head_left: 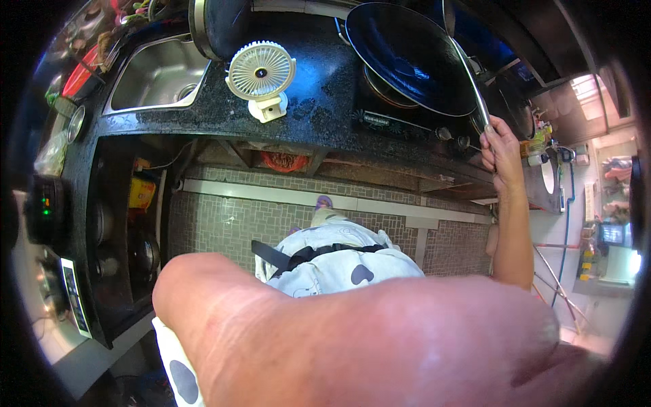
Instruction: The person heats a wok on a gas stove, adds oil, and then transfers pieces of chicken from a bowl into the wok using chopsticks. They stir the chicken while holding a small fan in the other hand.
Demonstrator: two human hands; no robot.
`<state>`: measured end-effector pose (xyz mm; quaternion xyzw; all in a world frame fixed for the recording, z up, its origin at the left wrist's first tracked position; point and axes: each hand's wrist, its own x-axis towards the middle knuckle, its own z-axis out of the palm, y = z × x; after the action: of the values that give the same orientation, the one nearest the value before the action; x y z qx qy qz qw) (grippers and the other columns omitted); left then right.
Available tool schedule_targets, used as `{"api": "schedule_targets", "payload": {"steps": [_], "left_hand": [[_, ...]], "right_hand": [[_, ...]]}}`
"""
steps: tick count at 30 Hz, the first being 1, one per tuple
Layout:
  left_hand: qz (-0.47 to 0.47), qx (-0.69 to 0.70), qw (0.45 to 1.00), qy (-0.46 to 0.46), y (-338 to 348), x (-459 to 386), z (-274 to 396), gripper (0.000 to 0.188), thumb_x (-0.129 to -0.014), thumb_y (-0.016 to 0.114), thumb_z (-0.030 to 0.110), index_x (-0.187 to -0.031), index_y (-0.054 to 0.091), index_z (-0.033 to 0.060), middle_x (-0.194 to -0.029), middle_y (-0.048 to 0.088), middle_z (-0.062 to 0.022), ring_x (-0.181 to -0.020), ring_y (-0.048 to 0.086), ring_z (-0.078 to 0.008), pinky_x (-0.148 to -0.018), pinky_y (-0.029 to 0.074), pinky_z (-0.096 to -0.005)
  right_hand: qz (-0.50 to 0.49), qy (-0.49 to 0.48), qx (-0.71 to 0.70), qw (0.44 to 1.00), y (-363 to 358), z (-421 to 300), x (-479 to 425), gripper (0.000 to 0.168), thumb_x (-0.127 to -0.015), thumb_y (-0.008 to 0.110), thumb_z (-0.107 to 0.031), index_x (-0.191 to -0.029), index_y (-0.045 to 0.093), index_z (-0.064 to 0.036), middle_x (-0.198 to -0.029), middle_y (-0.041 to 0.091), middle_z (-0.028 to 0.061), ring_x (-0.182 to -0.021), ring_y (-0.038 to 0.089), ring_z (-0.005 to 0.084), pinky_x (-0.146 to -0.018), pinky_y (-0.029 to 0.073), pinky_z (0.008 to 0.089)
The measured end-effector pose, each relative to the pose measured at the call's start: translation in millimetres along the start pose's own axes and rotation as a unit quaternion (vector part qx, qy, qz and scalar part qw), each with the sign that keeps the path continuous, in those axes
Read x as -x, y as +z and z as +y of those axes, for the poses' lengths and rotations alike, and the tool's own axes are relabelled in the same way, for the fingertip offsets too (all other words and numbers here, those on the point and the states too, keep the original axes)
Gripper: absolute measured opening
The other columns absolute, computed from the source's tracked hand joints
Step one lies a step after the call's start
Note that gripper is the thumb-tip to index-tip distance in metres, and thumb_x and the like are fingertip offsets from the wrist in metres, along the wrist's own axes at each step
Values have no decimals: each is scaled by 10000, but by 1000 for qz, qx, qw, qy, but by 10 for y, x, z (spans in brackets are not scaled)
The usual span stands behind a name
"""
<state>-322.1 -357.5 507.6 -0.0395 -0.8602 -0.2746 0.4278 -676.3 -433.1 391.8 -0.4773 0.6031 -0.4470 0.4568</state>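
My right hand point(501, 150) is closed around the metal handle of a long cooking utensil point(469, 76), a ladle or spatula. Its head is at the top edge of the picture, over the rim of a large dark wok point(402, 58). The wok sits over a black gas stove point(389, 124), and its inside looks bare with a bluish shine. My left hand is out of view; a bent bare arm, large and blurred, fills the foreground.
A small white fan point(260, 76) stands on the black countertop point(320, 122), left of the stove. Further left is a steel sink point(155, 81) with a red basket point(81, 74) beyond it. Stove knobs point(452, 138) lie near my right hand. A red basin point(285, 161) sits under the counter.
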Motion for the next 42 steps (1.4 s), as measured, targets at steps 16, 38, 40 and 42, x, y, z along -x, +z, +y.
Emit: {"api": "schedule_targets", "payload": {"steps": [16,38,40,42], "left_hand": [[90,63,975,-192,-536,621,-736,202,-851,622,107,-1012,642,-13,-763,648,-168,-586,622,-236,-499,498,-283],[366,163,734,-548,-1549,3250,-1699,222,-883,552,43,-1096,598,2,-856,648,-80,-673,575,-114,-607,473,-236],[334,168,739,-560,-1609,3276,-1734,220,-887,545,43,-1097,595,3,-857,645,-72,-689,576,-107,-614,474,-231],[312,173,748,-559,-1656,3275,-1751,228,-882,537,12,-1103,595,-1,-873,646,-71,-725,586,-107,-647,478,-232]], "right_hand": [[2,-40,418,907,-676,-244,-936,245,-828,585,-73,-1071,582,-41,-757,611,68,-697,589,129,-651,464,269],[-59,176,584,790,543,-614,-1346,327,-819,615,-90,-1144,634,-109,-797,683,89,-677,661,169,-683,520,317],[-12,167,574,802,665,-387,-1461,350,-786,628,-144,-1135,634,-136,-956,665,118,-862,639,253,-800,499,361],[26,139,578,804,850,-247,-1597,364,-774,632,-189,-1138,634,-163,-1111,635,131,-1031,598,319,-901,472,395]]}}
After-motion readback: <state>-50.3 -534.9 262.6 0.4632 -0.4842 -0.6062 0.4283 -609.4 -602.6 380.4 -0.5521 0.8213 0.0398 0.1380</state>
